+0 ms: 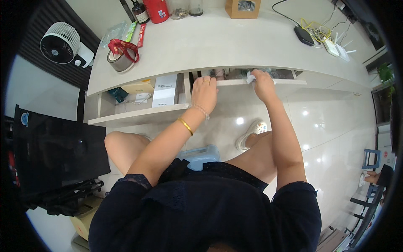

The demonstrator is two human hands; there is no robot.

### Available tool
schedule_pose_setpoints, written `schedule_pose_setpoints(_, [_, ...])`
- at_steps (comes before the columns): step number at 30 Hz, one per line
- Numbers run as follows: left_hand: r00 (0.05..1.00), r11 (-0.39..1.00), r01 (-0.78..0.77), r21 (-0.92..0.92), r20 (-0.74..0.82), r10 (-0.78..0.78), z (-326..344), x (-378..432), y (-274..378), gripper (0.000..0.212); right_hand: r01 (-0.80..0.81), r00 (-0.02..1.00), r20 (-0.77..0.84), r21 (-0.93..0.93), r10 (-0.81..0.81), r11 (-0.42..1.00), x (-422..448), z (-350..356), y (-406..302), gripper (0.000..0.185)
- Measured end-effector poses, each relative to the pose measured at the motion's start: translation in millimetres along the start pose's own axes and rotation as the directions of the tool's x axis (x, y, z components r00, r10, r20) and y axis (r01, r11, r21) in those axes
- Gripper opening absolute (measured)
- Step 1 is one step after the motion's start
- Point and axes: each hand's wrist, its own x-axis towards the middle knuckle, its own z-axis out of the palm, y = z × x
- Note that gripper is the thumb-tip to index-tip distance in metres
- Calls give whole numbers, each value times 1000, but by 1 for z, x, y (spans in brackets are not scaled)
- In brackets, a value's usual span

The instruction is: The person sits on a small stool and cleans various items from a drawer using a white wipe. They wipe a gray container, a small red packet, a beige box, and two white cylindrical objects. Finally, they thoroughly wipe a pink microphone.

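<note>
My left hand [204, 94] has its fingers hooked over the front panel of the middle drawer [231, 83], at its left end. A crumpled white tissue [250, 77] is pinched in my right hand [263, 84], which rests at the same panel further right. This drawer is partly out, and the things inside are mostly hidden under the cabinet top. To its left, another drawer [138, 115] stands further out. It holds a white phone box [164, 90] bearing writing, a yellow box [138, 86], a dark green packet [118, 94] and a white cable [133, 102].
On the white cabinet top [214, 41] are a roll of tape [121, 64] with red ribbon, a red canister [156, 11], a kraft box [243, 8] and routers [337, 48] with tangled cables. A fan [59, 42] stands left. Below me is a blue plastic stool [201, 156].
</note>
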Motion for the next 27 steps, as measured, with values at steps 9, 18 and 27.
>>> schedule_pose_setpoints(9, [990,992,-59,-115,117,72,-19,-56,20,22,-22,968,244,-121,51,992,-45,-30,-17,22])
schedule_pose_setpoints(18, [979,986,-68,-151,182,95,-33,-66,30,22,12,917,397,-154,50,988,-50,-44,-23,22])
schedule_pose_setpoints(27, [902,935,82,-345,425,78,-33,-21,23,20,-284,914,386,393,124,875,-1,-53,18,27])
